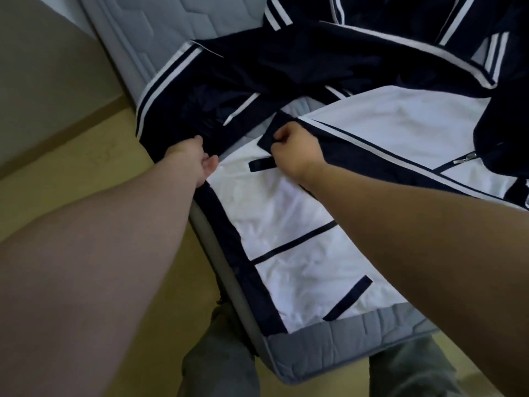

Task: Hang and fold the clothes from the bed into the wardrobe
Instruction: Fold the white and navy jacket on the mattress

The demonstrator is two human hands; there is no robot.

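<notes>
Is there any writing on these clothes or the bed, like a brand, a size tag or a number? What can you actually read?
None: no word, brand, number or sign can be read.
White-lined jacket: only plain navy bands, no label visible.
Navy striped clothing: white stripes, no lettering.
Zip pull: too small and blurred to show any marking.
Mattress: quilted stitching only.

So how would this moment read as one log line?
jacket: open on mattress | left hand: grips jacket | right hand: pinches navy flap
</notes>
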